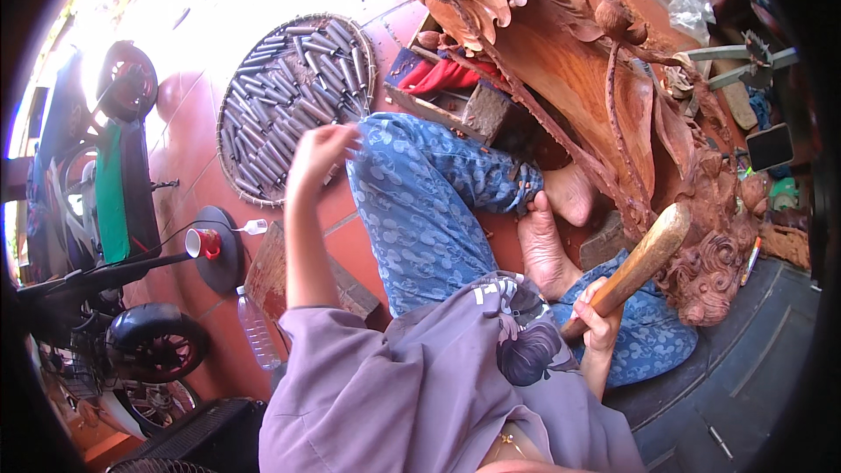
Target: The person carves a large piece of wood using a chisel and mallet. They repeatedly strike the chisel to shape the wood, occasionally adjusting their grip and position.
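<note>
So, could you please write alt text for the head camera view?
The right hand grips a rounded wooden club beside a large wood carving. The left hand is by the bent left knee, near a round tray of dark rods.

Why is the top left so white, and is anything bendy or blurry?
Head view: bright light washes out the floor at upper left; head view: the wide lens leaves a black rim and seems to curve the edges of the dark panel; head view: the left hand looks slightly smeared, while the mallet in the right hand looks clearer.
</note>
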